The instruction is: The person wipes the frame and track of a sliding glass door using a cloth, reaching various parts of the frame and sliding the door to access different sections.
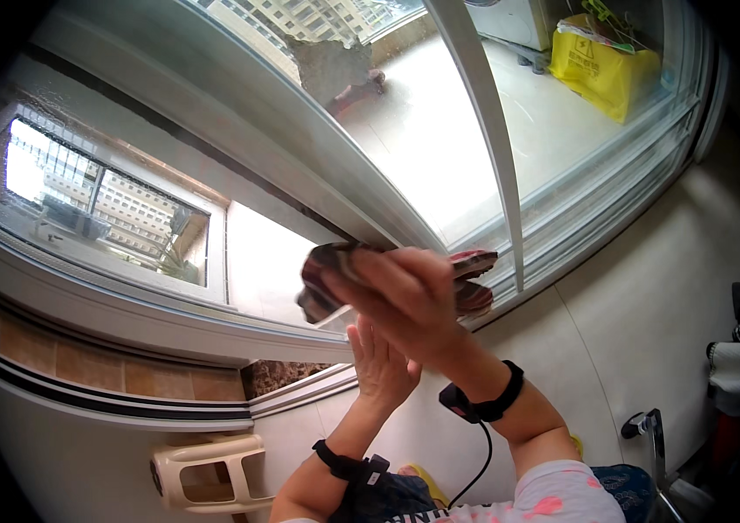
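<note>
My right hand (412,297) is closed around a dark red and brown patterned cloth (327,281), whose ends stick out on both sides of the fingers. Hand and cloth are slightly blurred, in front of the frame of a glass sliding door (317,150). Just below it, my left hand (383,372) is held flat with fingers extended, at the door's edge; whether it presses on the frame cannot be told. Its fingertips are partly hidden behind the right hand. Each forearm wears a black strap with a small device.
A cream plastic stool (213,474) stands at lower left. Beyond the glass are a yellow bag (598,72) and a pale tiled floor (435,131). Metal door tracks (605,189) run along the right. A chrome metal leg (657,444) stands at lower right. A black cable (489,461) hangs from the right strap.
</note>
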A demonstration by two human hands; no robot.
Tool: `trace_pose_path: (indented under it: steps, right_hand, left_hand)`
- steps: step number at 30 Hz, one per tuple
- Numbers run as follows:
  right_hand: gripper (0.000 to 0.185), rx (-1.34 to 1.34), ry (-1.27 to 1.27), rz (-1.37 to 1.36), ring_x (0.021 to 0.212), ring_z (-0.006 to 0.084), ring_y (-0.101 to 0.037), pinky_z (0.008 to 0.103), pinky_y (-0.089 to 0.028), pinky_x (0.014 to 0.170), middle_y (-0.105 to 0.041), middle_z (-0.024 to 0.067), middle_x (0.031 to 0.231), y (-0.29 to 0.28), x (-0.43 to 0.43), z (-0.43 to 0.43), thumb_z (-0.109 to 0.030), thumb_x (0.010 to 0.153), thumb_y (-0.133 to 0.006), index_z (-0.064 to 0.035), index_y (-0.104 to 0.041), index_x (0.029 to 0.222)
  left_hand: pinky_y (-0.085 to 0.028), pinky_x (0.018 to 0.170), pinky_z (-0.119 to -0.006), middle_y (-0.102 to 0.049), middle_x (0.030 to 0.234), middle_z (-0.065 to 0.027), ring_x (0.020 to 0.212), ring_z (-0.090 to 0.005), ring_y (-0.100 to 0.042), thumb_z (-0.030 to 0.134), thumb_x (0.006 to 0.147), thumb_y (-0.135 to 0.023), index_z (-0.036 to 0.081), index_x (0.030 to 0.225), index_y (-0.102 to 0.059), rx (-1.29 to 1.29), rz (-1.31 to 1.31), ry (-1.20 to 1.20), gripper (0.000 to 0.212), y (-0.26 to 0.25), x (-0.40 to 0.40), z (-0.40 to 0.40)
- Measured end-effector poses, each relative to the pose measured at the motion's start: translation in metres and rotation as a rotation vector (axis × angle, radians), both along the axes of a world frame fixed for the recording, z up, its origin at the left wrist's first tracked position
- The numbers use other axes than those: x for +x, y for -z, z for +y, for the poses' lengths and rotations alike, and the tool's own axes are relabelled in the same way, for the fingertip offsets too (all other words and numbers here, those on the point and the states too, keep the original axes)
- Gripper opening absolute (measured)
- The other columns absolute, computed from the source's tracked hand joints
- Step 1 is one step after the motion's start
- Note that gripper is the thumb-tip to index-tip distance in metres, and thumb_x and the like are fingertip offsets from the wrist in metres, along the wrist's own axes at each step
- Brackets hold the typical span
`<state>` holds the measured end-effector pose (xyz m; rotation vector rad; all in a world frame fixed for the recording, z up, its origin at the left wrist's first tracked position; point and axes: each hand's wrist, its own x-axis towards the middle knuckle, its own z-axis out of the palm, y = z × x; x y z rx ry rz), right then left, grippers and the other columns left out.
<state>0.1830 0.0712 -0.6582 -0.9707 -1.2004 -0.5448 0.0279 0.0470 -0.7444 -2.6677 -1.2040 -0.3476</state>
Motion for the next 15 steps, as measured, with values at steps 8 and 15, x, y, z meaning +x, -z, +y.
trace_pose_path:
  steps: [8, 15]
  right_hand:
    - [0.036, -0.167, 0.228, 0.354, 0.107, 0.0287, -0.040, 0.0374, -0.035, 0.089, -0.041, 0.0163, 0.124, 0.001, 0.056, -0.011, -0.012, 0.089, -0.054, -0.0032, -0.055, 0.123]
    - [0.028, -0.027, 0.143, -0.022, 0.100, 0.0184, -0.046, 0.0307, -0.038, 0.080, -0.050, 0.0050, 0.113, 0.041, 0.018, -0.008, -0.008, 0.075, -0.068, -0.0072, -0.069, 0.103]
  left_hand:
    - [-0.003, 0.110, -0.053, -0.003, 0.149, -0.0260, 0.139, -0.0418, 0.001, 0.029, 0.076, -0.065, -0.005, 0.142, -0.010, 0.137, 0.138, -0.015, 0.092, -0.007, -0.004, -0.001]
    - [-0.007, 0.111, -0.051, -0.012, 0.149, -0.0232, 0.139, -0.0396, -0.006, 0.030, 0.076, -0.065, -0.003, 0.142, -0.016, 0.205, 0.151, 0.008, 0.090, 0.001, -0.012, 0.006]
